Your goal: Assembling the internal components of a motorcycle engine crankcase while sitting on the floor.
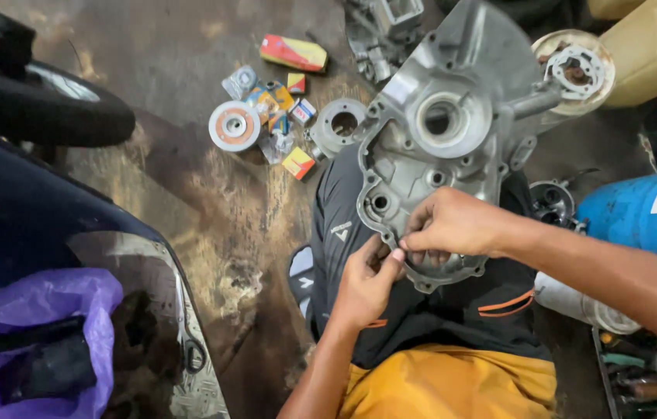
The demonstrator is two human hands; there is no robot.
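Both hands pinch at the lower rim of the grey engine case half (437, 132) propped on the lap — left hand (363, 283) underneath, right hand (452, 225) on top — so I'd brace the casing steady and work slowly.

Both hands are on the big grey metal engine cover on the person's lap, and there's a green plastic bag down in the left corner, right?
Nearly. The head view shows both hands, left and right, on the big grey metal engine cover resting on the lap, but the plastic bag in the lower left corner is purple, not green.
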